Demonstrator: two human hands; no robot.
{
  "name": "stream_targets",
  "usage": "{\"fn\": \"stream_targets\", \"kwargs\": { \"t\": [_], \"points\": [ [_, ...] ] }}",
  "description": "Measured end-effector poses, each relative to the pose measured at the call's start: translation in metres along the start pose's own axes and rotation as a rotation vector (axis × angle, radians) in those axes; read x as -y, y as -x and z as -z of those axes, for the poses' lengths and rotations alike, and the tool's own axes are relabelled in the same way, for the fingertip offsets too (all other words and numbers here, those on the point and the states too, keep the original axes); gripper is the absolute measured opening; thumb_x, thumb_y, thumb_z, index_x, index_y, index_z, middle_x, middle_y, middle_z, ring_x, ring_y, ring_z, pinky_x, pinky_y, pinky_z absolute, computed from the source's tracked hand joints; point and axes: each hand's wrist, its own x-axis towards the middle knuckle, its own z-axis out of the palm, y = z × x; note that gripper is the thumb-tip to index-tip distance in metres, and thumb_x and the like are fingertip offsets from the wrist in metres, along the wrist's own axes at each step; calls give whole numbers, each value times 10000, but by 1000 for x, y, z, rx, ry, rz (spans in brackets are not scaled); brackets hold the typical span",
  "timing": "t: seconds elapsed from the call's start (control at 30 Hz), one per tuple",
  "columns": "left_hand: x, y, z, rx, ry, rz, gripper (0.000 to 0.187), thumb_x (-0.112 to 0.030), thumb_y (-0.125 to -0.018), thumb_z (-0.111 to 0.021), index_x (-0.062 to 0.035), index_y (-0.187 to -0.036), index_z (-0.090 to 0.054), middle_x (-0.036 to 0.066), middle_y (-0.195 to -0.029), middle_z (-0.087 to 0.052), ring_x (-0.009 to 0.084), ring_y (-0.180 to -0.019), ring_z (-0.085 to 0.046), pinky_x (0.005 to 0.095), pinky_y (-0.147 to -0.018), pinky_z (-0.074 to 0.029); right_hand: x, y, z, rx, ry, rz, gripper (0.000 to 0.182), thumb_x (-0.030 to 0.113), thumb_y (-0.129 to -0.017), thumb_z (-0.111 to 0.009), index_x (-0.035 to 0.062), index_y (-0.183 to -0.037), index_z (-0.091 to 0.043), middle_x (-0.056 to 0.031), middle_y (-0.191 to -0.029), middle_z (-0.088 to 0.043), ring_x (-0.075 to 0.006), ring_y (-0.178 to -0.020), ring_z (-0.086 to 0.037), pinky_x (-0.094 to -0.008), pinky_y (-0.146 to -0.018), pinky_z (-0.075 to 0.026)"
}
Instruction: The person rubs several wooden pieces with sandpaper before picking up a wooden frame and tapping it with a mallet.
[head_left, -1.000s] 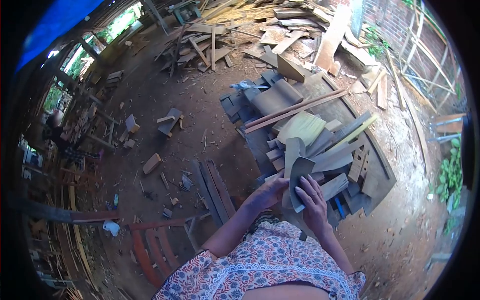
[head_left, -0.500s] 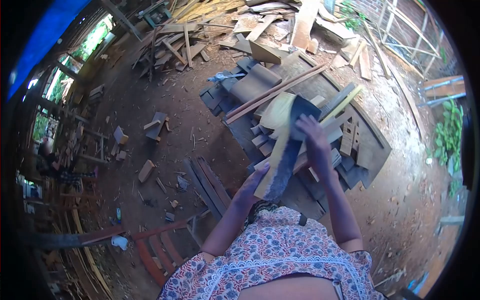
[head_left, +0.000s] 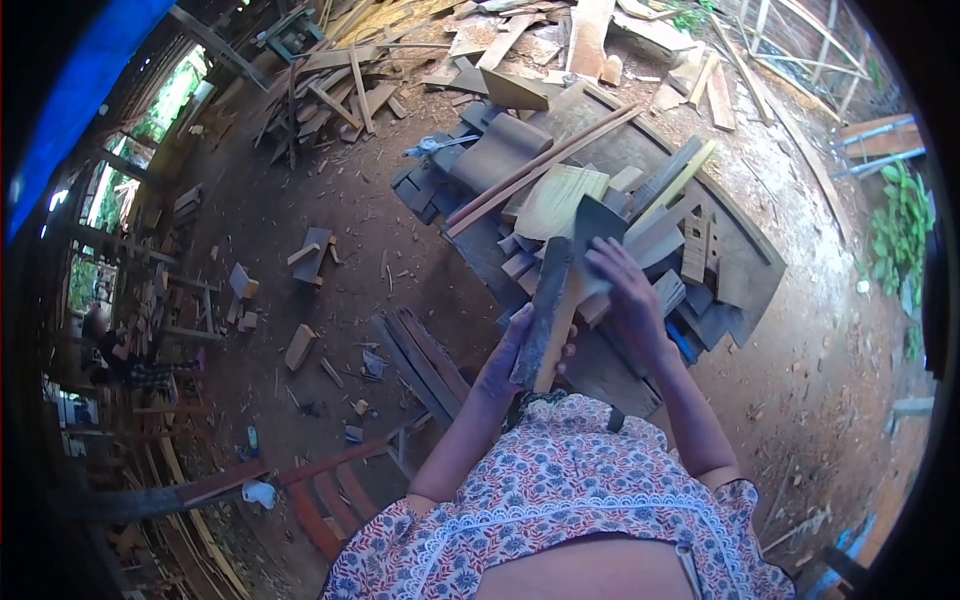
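Observation:
A wooden block (head_left: pixel 548 312), with one dark, rough face and one pale face, is tilted up in front of me. Its lower end lies in my left hand (head_left: pixel 512 350), thumb along the near side and fingertips showing on the far side. My right hand (head_left: pixel 630 290) is at the block's upper right, its fingers pressed on a dark sheet (head_left: pixel 600 218) that looks like sandpaper. The sheet bends up past the block's top end. Behind them a pale, curved piece of wood (head_left: pixel 560 198) lies on the work table (head_left: pixel 610 375).
Long thin strips (head_left: pixel 545 170), a slotted wooden piece (head_left: pixel 697 245) and dark offcuts cover much of the table. Wood scraps (head_left: pixel 340 95) are heaped beyond it. A red slatted frame (head_left: pixel 330 500) stands at lower left. Another person (head_left: pixel 125 355) sits far left.
The block has turned in my left hand, so its dark face now points left and its pale side right. My right hand with the dark sheet has shifted slightly down along it.

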Motion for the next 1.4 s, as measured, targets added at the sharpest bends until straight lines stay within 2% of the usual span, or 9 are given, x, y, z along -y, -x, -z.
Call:
{"fn": "stream_targets", "kwargs": {
  "t": [0.07, 0.3, 0.47, 0.53, 0.8, 0.87, 0.93, 1.27, 1.4],
  "points": [
    [0, -2, 7, 219, 66, 65, 466, -407, -939, -450, -33, -1216, -481, 121, -1087, -606, 227, -939, -624, 374, -770, -549, -3, 2, 0, -141, -81, -192, 438, -56, -742, -541, 105, -1147, -584, -112, -1261, -526, -315, -1235, -444, -439, -1033, -353],
    [7, -15, 23, -36, -25, -6, 444, -349, -980, -354, -29, -1280, -428, 122, -1175, -567, 219, -1011, -598, 369, -851, -519, 14, 64, -19, 247, 18, 295, 493, -38, -667, -605, 157, -1120, -616, -81, -1259, -533, -302, -1210, -465, -427, -1016, -390],
    [9, -16, 44, 103, -69, 313, 498, -399, -940, -443, -40, -1285, -422, 112, -1113, -578, 180, -980, -596, 335, -820, -523, -39, 71, -9, -198, 63, -315, 473, -68, -769, -576, 103, -1210, -550, -107, -1270, -526, -271, -1212, -469, -362, -1032, -365],
    [2, -17, 27, -73, -214, 300, 506, -383, -931, -473, -39, -1297, -413, 86, -1097, -581, 156, -970, -592, 331, -785, -524, -46, 77, 4, -360, 1, -432, 386, -9, -832, -540, 63, -1211, -539, -134, -1230, -549, -255, -1185, -493, -344, -991, -386],
    [-130, -169, 47, -45, -1311, -236, 700, -221, -802, -654, 41, -1356, -316, 173, -1298, -464, 259, -1187, -461, 339, -998, -361, -34, 168, 25, -540, 108, -930, 311, 194, -954, -452, -17, -1167, -533, -186, -987, -631, -247, -872, -591, -342, -772, -433],
    [-167, -218, 50, -312, -1962, -285, 714, -183, -769, -678, 24, -1355, -326, 201, -1301, -467, 255, -1192, -462, 344, -982, -372, -23, 190, 19, -498, 80, -1111, 305, 199, -953, -454, -27, -1139, -542, -193, -958, -630, -261, -855, -590, -355, -761, -433],
    [-196, -280, 102, -374, -1894, -285, 645, -261, -756, -690, -54, -1294, -400, 217, -1255, -481, 412, -1109, -489, 459, -940, -400, -26, 217, 5, -528, 213, -1075, 267, 121, -934, -459, -24, -1143, -541, -234, -880, -620, -267, -767, -616, -405, -672, -435],
    [-212, -345, 134, -552, -2316, -238, 584, -293, -757, -683, -100, -1253, -444, 164, -1130, -535, 399, -1075, -488, 460, -907, -403, 5, 194, 0, -555, 201, -1218, 287, 161, -940, -450, -14, -1146, -546, -222, -900, -627, -303, -820, -625, -376, -704, -447],
    [-157, -281, 72, -344, -2104, -824, 490, -252, -801, -634, 7, -1191, -487, 199, -1054, -542, 363, -981, -512, 448, -867, -404, -14, 188, 11, -443, 197, -1276, 301, 174, -938, -459, 4, -1175, -536, -217, -936, -631, -309, -861, -627, -372, -728, -451]
  ]
}}
